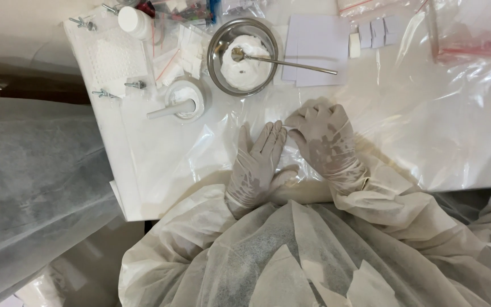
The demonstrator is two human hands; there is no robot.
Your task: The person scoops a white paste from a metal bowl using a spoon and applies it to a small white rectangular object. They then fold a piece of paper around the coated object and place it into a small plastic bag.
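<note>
1. Left gloved hand (255, 165) is lying flat, fingers spread, on the clear plastic sheet (200, 145) below the round steel bowl of white powder (243, 56).
2. Right gloved hand (326, 139) is pinching a small white paper slip (288, 127) just below that bowl; no powder appears to be on the slip yet.

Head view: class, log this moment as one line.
left hand flat on plastic sheet | right hand pinching sheet | steel bowl holds powder, spoon

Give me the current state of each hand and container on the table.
left hand: gloved, flat on the clear plastic sheet, fingers straight.
right hand: gloved, fingers curled, pinching something small and white.
steel bowl: upright, holds white powder.
spoon: resting in bowl, handle over rim.
mortar: upright, pestle inside.
</note>
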